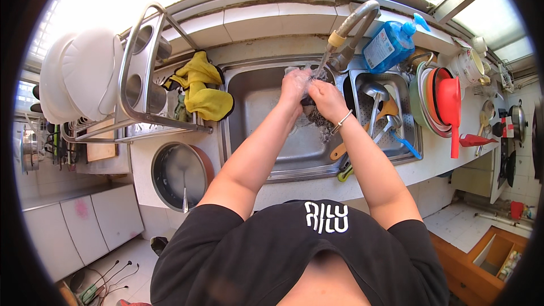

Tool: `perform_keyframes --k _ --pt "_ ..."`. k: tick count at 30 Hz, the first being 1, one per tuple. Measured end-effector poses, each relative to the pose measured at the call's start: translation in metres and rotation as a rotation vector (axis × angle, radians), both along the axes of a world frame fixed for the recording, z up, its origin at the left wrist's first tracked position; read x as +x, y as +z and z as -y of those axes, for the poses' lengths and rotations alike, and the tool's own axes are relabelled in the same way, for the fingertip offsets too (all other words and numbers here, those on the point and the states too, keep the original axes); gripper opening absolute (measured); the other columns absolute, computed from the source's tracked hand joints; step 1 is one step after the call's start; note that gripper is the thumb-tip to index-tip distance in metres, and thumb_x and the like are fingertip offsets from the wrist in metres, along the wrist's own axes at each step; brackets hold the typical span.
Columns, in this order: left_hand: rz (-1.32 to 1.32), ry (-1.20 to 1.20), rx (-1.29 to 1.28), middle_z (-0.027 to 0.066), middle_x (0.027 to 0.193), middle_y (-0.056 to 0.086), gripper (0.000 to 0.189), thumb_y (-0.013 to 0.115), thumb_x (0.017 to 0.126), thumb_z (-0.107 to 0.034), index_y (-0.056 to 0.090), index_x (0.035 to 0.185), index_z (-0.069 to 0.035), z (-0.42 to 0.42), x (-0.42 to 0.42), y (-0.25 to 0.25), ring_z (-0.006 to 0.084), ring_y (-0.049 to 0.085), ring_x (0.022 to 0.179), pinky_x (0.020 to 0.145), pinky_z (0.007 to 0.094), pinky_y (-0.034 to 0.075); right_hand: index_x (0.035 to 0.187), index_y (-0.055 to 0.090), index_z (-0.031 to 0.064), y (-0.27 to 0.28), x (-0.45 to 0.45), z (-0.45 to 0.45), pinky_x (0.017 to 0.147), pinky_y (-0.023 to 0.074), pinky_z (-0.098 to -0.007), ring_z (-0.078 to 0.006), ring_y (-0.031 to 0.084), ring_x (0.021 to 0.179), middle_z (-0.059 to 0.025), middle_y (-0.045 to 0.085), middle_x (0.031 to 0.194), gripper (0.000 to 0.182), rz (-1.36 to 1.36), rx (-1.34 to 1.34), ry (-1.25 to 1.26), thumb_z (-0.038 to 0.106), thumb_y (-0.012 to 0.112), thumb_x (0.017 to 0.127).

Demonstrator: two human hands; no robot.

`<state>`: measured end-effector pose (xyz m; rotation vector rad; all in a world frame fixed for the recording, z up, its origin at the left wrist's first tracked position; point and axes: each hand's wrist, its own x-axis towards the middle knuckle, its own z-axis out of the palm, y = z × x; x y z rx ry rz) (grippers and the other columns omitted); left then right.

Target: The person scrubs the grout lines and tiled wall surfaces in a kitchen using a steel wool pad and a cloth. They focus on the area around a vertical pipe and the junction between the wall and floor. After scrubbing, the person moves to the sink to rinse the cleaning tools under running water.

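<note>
Water runs from the metal faucet [355,19] onto my two hands over the large basin of the steel sink [259,144]. My left hand [296,87] and my right hand [326,95] are close together, fingers closed on a wet, dark, mottled bundle [319,123] whose lower end hangs below them; its kind cannot be told. Splashing water partly hides the fingertips. A wooden-handled utensil [338,151] sticks out near my right forearm. Just right, the small perforated basin [401,89] holds a steel ladle [376,91] and other utensils.
A yellow cloth [199,89] lies left of the sink beside a metal rack [146,63] with white plates [89,74]. A pot [174,178] with a spoon stands at the front left. Right of the faucet are a blue pump bottle [386,46] and stacked colanders and bowls [446,102].
</note>
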<state>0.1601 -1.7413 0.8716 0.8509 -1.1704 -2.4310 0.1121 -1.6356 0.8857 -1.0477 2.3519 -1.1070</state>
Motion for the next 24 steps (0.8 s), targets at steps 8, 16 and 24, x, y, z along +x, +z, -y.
perform_keyframes --k 8,16,24 --pt "0.108 -0.266 -0.856 0.0108 0.087 0.061 0.026 0.063 0.068 -0.009 0.058 0.092 -0.003 0.034 0.018 -0.003 0.0210 0.057 0.082 0.074 0.0300 0.044 0.092 0.060 -0.0015 -0.042 -0.020 -0.010 0.076 0.0411 -0.0249 -0.0115 0.052 0.083 -0.0036 0.059 0.086 0.022 0.590 -0.299 -0.083 0.016 0.048 0.086" --pt "-0.109 -0.060 -0.552 0.0067 0.093 0.052 0.021 0.051 0.079 0.008 0.049 0.099 0.001 0.064 0.029 0.000 0.0153 0.056 0.079 0.075 0.0256 0.046 0.114 0.048 0.0036 -0.024 0.015 -0.015 0.074 0.0459 -0.0352 -0.0272 0.059 0.083 -0.0150 0.061 0.090 0.050 0.330 0.010 0.002 0.014 0.060 0.067" --pt "-0.419 -0.223 -0.223 0.0088 0.100 0.049 0.031 0.045 0.079 0.006 0.041 0.109 -0.002 0.003 0.019 0.074 0.0195 0.055 0.084 0.077 0.0310 0.046 0.103 0.051 0.0023 -0.019 0.011 -0.025 0.074 0.0442 -0.0363 -0.0306 0.056 0.088 -0.0167 0.057 0.094 0.054 0.235 0.047 -0.066 0.031 0.073 0.062"
